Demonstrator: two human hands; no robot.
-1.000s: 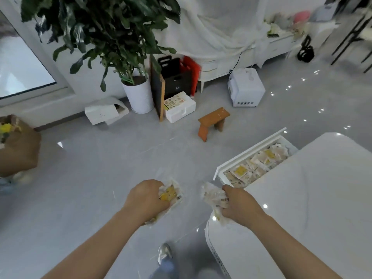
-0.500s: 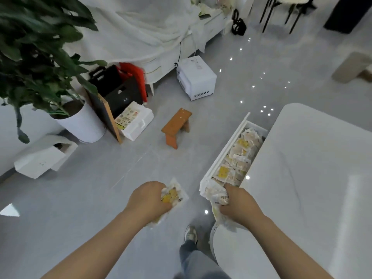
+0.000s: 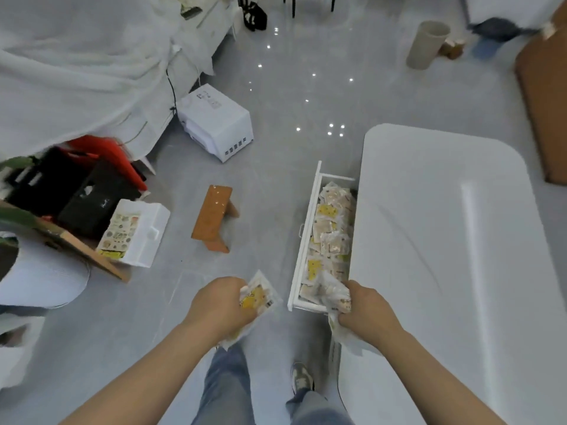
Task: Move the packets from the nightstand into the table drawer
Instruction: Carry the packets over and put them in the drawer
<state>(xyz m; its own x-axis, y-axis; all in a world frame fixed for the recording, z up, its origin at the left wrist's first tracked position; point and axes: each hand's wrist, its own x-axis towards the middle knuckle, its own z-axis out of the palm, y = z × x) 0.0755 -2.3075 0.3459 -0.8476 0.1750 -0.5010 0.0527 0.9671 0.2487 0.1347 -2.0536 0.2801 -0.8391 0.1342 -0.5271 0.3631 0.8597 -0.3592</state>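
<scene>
We see a grey floor (image 3: 276, 87) filling most of the view, with a white draped cloth (image 3: 76, 72) at the upper left. On the right stands the white desk (image 3: 445, 240). Its drawer (image 3: 302, 240) is pulled out along the desk's left side and packed with packets (image 3: 333, 228) in clear and yellow wrappers. On the floor left of the drawer we find a white box-shaped appliance (image 3: 214, 121) and, nearer, a small wooden stool (image 3: 213, 217). Low in the view, the left hand (image 3: 221, 308) is curled round a bunch with a yellow packet (image 3: 260, 297) on top, held over the floor just left of the drawer's near end. The right hand (image 3: 365, 311) grips a pale bunch (image 3: 333, 294) right at the drawer's near corner, over the packets inside; we cannot tell whether it touches them
</scene>
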